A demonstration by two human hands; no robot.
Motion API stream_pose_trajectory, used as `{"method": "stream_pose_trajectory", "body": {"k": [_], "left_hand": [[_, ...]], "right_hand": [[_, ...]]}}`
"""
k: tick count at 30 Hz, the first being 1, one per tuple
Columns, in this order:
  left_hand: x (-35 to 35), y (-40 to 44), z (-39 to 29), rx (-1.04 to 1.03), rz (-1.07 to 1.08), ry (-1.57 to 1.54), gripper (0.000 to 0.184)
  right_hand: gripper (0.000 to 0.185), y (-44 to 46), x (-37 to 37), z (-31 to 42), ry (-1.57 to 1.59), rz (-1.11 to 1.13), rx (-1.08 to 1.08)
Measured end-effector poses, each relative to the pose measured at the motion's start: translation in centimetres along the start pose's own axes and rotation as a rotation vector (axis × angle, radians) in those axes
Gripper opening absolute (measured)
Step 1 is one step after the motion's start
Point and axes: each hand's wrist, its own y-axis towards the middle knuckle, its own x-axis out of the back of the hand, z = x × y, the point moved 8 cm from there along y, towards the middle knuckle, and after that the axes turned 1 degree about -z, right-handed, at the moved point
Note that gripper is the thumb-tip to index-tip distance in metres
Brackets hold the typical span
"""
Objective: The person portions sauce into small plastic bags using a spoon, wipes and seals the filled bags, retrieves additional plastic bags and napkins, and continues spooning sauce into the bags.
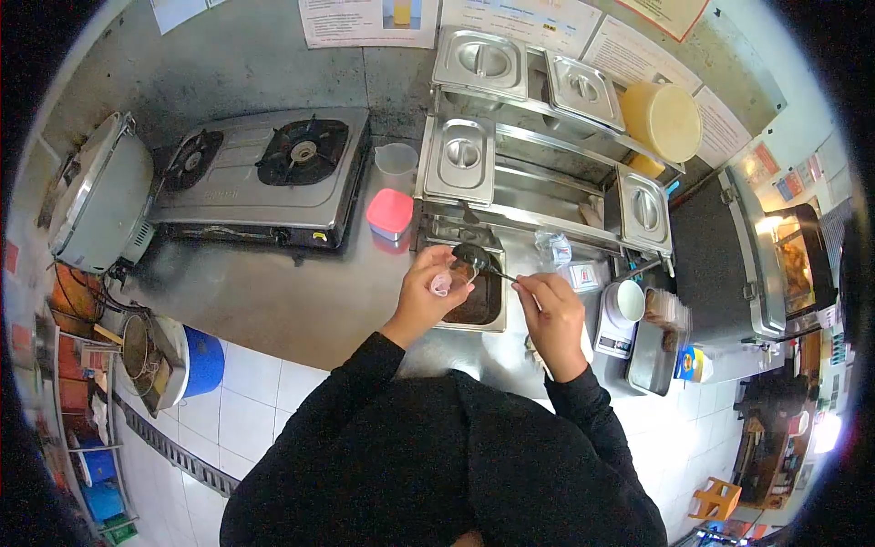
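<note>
In the head view my left hand (pixel 427 296) is closed around a small clear plastic bag or cup (pixel 463 273); which of the two I cannot tell. Something pale pink and rolled (pixel 440 283) shows between the same fingers. My right hand (pixel 554 319) pinches the thin handle of a black ladle (pixel 471 256). The ladle's bowl is at the mouth of the clear plastic piece. Below both hands sits a rectangular steel pan (pixel 502 319) with dark brown contents, partly hidden by my left hand.
A two-burner gas stove (pixel 264 182) stands left, beside a pink-lidded tub (pixel 390 211). Lidded steel pans (pixel 460 159) fill a rack behind my hands. At right are a scale (pixel 614 339) with a white bowl (pixel 624 303), and a steel tray (pixel 649 360).
</note>
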Motion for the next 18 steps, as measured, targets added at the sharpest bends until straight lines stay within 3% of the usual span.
{"method": "stream_pose_trajectory", "body": {"k": [5,12,15,18], "left_hand": [[-0.1,-0.1,-0.1,0.011,-0.005,-0.025,0.02],[-0.3,-0.4,1.1,-0.011,-0.007,-0.062,0.02],[-0.2,-0.6,1.5,0.092,-0.012,-0.104,0.02],[0.2,-0.4,-0.1,-0.025,-0.007,-0.033,0.021]], "right_hand": [[0.009,-0.8,-0.7,-0.4,0.017,0.021,-0.018],[0.009,-1.2,-1.1,-4.5,0.133,0.007,-0.265],[0.014,-3.2,-5.1,-7.4,0.078,0.197,-0.31],[0.016,-5.2,-9.1,-7.9,0.063,0.439,-0.398]]}}
